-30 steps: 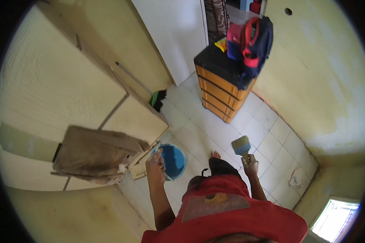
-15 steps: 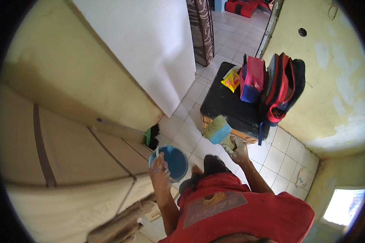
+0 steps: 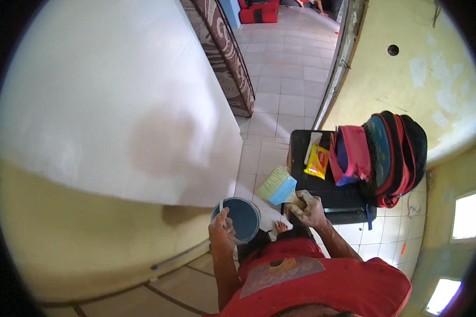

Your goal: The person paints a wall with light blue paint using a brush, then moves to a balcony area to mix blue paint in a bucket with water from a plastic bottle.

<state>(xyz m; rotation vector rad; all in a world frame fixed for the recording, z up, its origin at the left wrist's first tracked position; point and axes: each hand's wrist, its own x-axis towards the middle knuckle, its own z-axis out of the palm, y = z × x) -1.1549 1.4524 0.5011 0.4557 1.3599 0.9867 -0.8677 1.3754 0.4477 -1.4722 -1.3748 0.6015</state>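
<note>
A broad wall [image 3: 116,105] fills my left side, white above and dull yellow below, with a thin pipe [image 3: 180,257] running along its foot.

My left hand [image 3: 221,232] is closed around the near rim of a small round paint pot [image 3: 238,217], thumb over the edge and fingers curled beneath, so the pot hangs from that grip just in front of my body. The pot is blue-grey inside, and it sits low in the middle, between the wall and my other hand.

Just beside it to the right, my right hand [image 3: 308,207] is wrapped tight around the handle of a wide paintbrush [image 3: 280,186]. The brush has a blue ferrule and pale yellowish bristles that point up and to the left, away from me, clear of the pot. My knuckles are smeared with pale paint. One bare foot [image 3: 281,227] shows on the white tiled floor [image 3: 280,79] between my hands.

Past the brush stands a low black cabinet top [image 3: 336,198]. On it lie a yellow snack packet [image 3: 317,161] and a pink bag [image 3: 351,153], and further right a red and black backpack [image 3: 399,153] leans near the yellow-green wall [image 3: 407,79]. My red shirt [image 3: 322,280] fills the bottom.
</note>
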